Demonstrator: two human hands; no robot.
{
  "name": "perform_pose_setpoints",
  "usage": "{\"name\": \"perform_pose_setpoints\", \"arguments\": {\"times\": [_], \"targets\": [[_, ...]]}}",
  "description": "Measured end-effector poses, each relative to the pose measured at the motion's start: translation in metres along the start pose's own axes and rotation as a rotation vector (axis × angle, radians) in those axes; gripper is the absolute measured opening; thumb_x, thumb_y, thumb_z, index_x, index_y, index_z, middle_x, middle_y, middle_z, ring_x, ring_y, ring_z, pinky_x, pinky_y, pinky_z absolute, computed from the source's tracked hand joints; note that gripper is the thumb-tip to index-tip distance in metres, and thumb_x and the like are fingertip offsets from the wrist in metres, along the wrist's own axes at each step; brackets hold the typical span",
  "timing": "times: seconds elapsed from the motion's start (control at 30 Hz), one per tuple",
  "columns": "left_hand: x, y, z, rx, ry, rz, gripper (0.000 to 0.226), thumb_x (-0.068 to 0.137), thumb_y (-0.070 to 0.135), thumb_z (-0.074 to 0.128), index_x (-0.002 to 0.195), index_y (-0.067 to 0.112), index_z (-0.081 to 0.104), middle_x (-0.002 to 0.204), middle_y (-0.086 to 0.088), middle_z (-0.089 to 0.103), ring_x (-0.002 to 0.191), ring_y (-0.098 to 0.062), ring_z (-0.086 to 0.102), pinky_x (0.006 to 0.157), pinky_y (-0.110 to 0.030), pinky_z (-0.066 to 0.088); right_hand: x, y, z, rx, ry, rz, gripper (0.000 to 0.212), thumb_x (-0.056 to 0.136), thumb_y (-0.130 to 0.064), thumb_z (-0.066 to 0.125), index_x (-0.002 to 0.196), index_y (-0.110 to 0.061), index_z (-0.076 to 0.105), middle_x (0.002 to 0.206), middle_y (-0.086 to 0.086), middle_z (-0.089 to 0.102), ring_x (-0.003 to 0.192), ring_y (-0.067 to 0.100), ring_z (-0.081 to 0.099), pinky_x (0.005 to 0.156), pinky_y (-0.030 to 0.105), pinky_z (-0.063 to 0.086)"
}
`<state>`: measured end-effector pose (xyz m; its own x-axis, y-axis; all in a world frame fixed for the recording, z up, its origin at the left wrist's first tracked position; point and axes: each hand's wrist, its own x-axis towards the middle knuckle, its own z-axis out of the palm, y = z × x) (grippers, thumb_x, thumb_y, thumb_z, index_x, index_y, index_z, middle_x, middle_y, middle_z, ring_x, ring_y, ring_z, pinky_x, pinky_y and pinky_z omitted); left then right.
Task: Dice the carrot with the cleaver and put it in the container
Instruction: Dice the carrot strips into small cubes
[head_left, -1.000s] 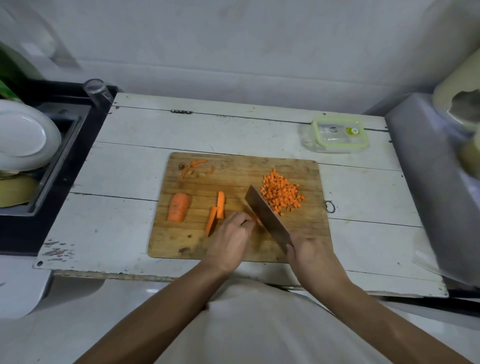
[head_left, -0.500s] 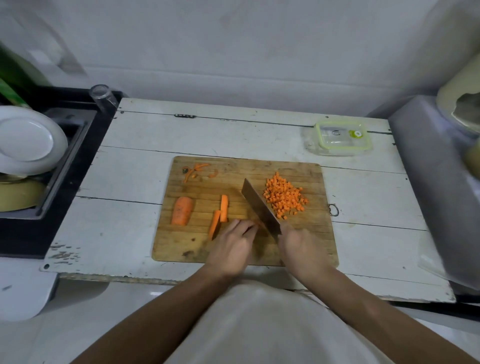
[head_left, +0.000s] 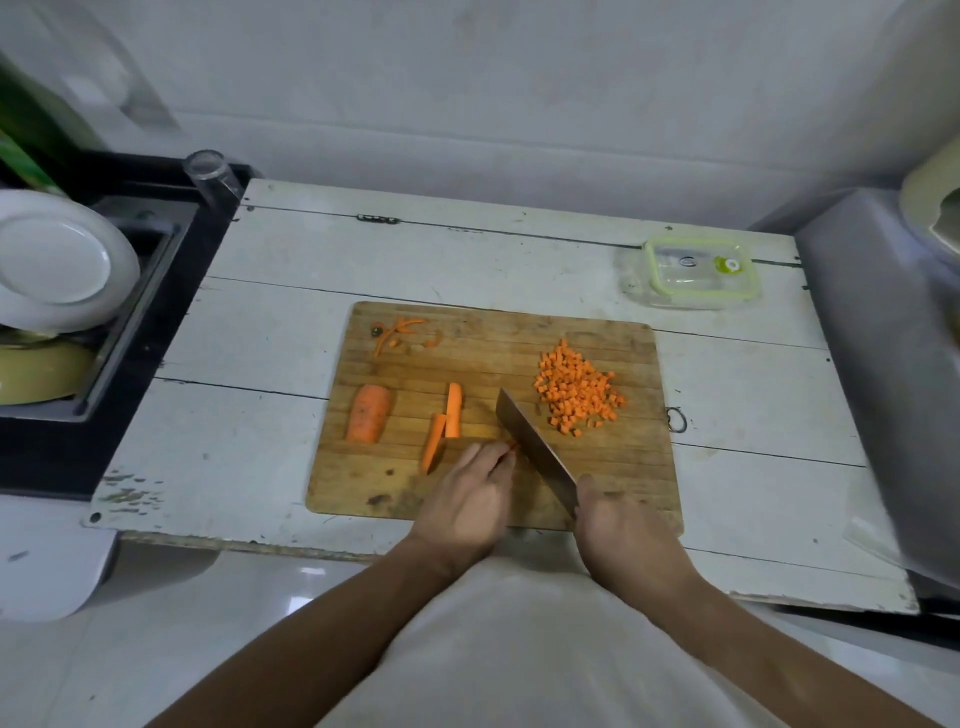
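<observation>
Carrot lies in several lots on your rectangular wooden cutting board (head_left: 597, 483): one pile of small orange carrot dice (head_left: 575, 385) toward the board's far right corner, one stubby orange carrot chunk (head_left: 369, 414) near its left edge, two orange carrot sticks (head_left: 445, 423) touching each other at mid-board, and a few thin orange peel scraps (head_left: 399, 332) in the far left corner. Your left hand (head_left: 470, 496) has its fingers curled down on a sliver of carrot that barely shows, pressed just beside the blade of the steel cleaver (head_left: 535, 451). Your right hand (head_left: 621, 525) is wrapped around the cleaver's handle at the board's near edge, with the blade angled toward the far left, between your left fingertips and the dice. One clear plastic container with a green-rimmed lid (head_left: 698, 273) sits in the far right corner of the white plank table (head_left: 270, 332), well apart from the board, with bare planks between them. Bare table also runs along the board's left and far sides. One white plate (head_left: 57, 260) and one clear glass (head_left: 210, 174) stand off the table's left edge.
</observation>
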<state>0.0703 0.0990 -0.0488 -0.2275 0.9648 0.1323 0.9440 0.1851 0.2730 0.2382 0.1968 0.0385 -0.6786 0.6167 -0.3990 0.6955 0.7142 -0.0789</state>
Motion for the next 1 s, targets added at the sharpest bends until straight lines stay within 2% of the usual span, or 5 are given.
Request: {"name": "perform_pose_setpoints", "arguments": {"times": [0.07, 0.17, 0.63, 0.83, 1.0], "targets": [[-0.001, 0.000, 0.002, -0.096, 0.021, -0.023, 0.044, 0.091, 0.022, 0.050, 0.129, 0.011, 0.067, 0.136, -0.005, 0.061, 0.128, -0.028, 0.051, 0.105, -0.050, 0.047, 0.009, -0.007, -0.002, -0.009, 0.019, -0.012, 0.018, 0.095, -0.007, 0.048, 0.109, -0.017, 0.048, 0.088, 0.008, 0.068, 0.076, 0.030, 0.068, 0.058, 0.038, 0.049], [-0.003, -0.002, 0.006, -0.143, 0.003, -0.075, 0.045, 0.093, 0.028, 0.045, 0.131, 0.015, 0.066, 0.134, 0.004, 0.060, 0.121, -0.021, 0.055, 0.091, -0.043, 0.054, 0.024, -0.012, -0.005, 0.086, 0.065, 0.005, 0.014, 0.097, -0.008, 0.047, 0.108, -0.017, 0.046, 0.084, 0.010, 0.067, 0.074, 0.035, 0.067, 0.056, 0.040, 0.048], [-0.008, 0.001, 0.002, -0.129, 0.022, -0.061, 0.050, 0.094, 0.033, 0.046, 0.136, 0.014, 0.063, 0.136, 0.005, 0.060, 0.122, -0.015, 0.053, 0.106, -0.038, 0.042, -0.011, 0.000, 0.002, 0.063, -0.041, 0.034, 0.017, 0.096, -0.013, 0.050, 0.111, -0.018, 0.045, 0.094, 0.007, 0.068, 0.081, 0.029, 0.066, 0.067, 0.038, 0.053], [-0.008, 0.000, 0.002, -0.126, -0.032, -0.067, 0.052, 0.086, 0.027, 0.062, 0.137, 0.014, 0.062, 0.139, 0.005, 0.058, 0.123, -0.017, 0.052, 0.095, -0.041, 0.054, 0.015, -0.016, 0.001, 0.063, 0.087, -0.012, 0.008, 0.098, -0.013, 0.049, 0.105, -0.016, 0.049, 0.084, 0.009, 0.069, 0.074, 0.034, 0.068, 0.054, 0.037, 0.045], [-0.010, 0.001, -0.004, -0.144, -0.052, -0.069, 0.057, 0.092, 0.034, 0.042, 0.139, 0.009, 0.061, 0.142, 0.000, 0.057, 0.128, -0.019, 0.048, 0.100, -0.041, 0.051, 0.009, -0.010, -0.012, 0.250, 0.122, 0.008, 0.019, 0.103, -0.025, 0.045, 0.114, -0.012, 0.053, 0.088, 0.013, 0.069, 0.078, 0.036, 0.065, 0.058, 0.038, 0.044]]}}
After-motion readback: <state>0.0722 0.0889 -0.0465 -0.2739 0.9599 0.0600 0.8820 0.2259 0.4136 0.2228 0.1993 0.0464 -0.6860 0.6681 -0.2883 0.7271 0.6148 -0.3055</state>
